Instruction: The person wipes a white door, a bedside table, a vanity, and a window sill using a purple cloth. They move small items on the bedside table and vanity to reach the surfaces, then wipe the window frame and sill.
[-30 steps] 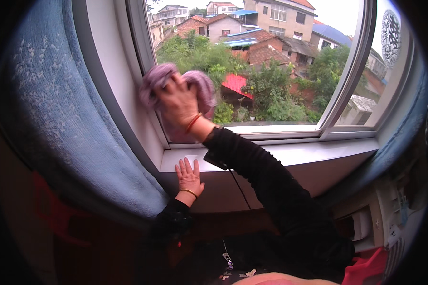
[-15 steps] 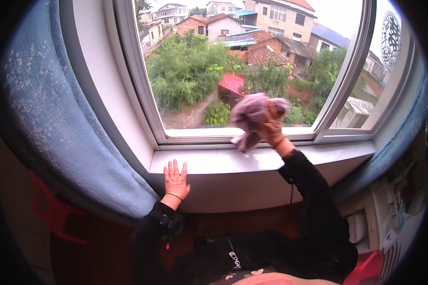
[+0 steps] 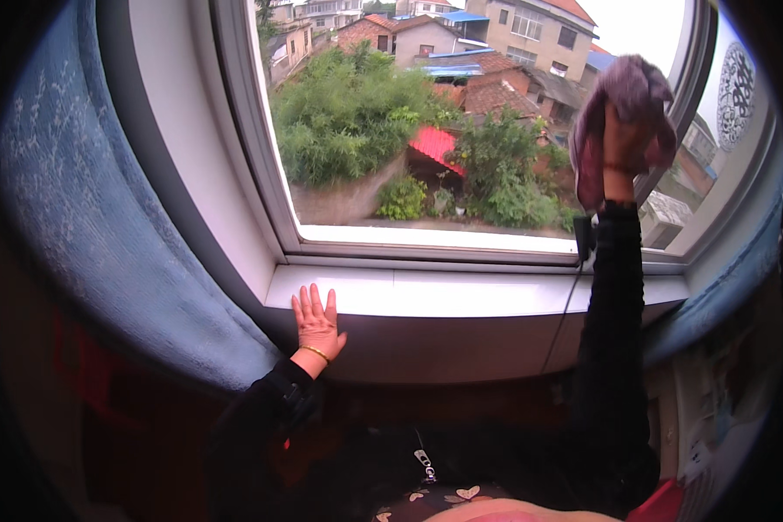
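Note:
My right hand (image 3: pixel 628 139) is raised at the right side of the window, pressing a purple-grey cloth (image 3: pixel 637 83) against the glass beside the window frame (image 3: pixel 698 74). The cloth bunches above the fingers and drapes down on both sides of the hand, so the fingertips are hidden. Lower left, my left hand (image 3: pixel 317 324) lies flat on the front edge of the white windowsill (image 3: pixel 461 294), fingers stretched out and nothing held. A gold bangle circles that wrist.
A blue curtain (image 3: pixel 104 217) hangs on the left, another blue curtain (image 3: pixel 713 300) on the right. A dark cord (image 3: pixel 565 313) dangles from my right sleeve past the sill. Part of a red plastic seat (image 3: pixel 657 503) shows at lower right. Houses and trees stand outside.
My right hand has moved up and to the right with the cloth, from the lower middle of the pane to its right side. My left hand stays on the sill.

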Demonstrator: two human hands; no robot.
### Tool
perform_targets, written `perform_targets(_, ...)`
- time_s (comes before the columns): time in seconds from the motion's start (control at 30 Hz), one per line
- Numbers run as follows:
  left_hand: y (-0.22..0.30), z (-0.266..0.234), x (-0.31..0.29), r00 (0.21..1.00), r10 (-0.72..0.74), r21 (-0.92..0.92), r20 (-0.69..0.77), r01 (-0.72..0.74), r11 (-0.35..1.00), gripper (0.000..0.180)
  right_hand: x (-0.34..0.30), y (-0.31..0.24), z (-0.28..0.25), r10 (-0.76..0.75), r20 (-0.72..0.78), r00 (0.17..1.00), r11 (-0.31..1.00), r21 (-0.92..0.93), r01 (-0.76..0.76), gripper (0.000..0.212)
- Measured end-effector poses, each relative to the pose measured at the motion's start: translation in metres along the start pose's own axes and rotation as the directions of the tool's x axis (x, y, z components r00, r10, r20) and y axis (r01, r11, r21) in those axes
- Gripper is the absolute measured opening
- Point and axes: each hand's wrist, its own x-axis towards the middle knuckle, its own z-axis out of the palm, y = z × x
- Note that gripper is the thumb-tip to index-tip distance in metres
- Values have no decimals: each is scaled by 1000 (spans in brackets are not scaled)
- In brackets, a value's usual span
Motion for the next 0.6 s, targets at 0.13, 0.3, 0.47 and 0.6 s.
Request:
perform_targets(0.13, 1, 1, 0, 1000, -9, -3, -11, 9, 1000, 101, 39, -118, 40, 15, 150, 989, 997, 78, -27, 25)
perform_targets(0.3, -4, 1, 0, 999, 18, -23, -46, -19, 1000, 97, 50, -305, 59, 80, 11, 997, 853, 516, -74, 20)
perform_targets(0.47, -7, 2, -1, 997, 38, -30, -61, -39, 999, 94, -13, -404, 14, -103, 23, 994, 838, 541, 74, 25)
perform_targets(0.6, -9, 4, -1, 995, 52, -37, -81, -56, 998, 98, -63, -401, 4, -362, 29, 932, 686, 685, 245, 30)
